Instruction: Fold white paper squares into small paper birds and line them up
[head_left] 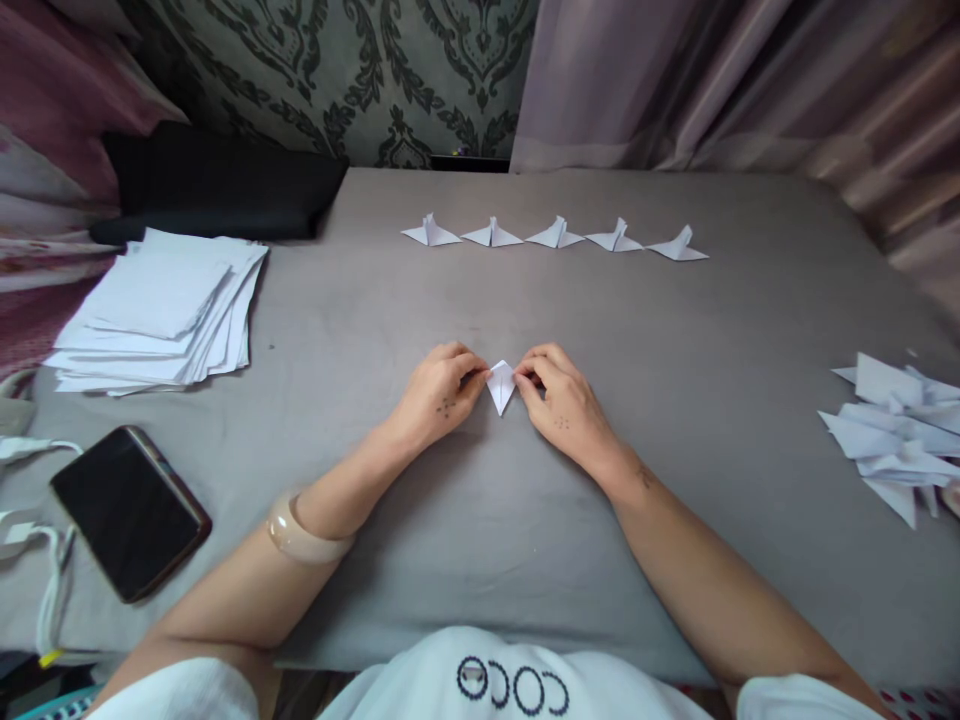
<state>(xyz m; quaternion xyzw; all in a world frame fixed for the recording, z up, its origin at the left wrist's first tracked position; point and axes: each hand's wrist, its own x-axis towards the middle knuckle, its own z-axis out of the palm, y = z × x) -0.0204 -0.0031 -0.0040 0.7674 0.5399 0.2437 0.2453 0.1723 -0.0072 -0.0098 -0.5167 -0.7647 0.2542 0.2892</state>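
A small kite-shaped piece of folded white paper (501, 388) is held between my two hands over the middle of the grey-covered table (480, 560). My left hand (444, 392) pinches its left corner between thumb and fingers. At the right corner, my right hand (564, 402) grips it the same way. The paper's narrow point faces toward me, and a crease runs down its centre. Behind the hands stands a row of several folded paper cranes (559, 233) with spread wings.
On the left lies a stack of white paper sheets (161, 300), with a black folded cloth or bag (225, 185) behind it. Nearer me are a phone (131, 512) and white cables (52, 585). A pile of folded white paper pieces (900, 430) lies at the right edge.
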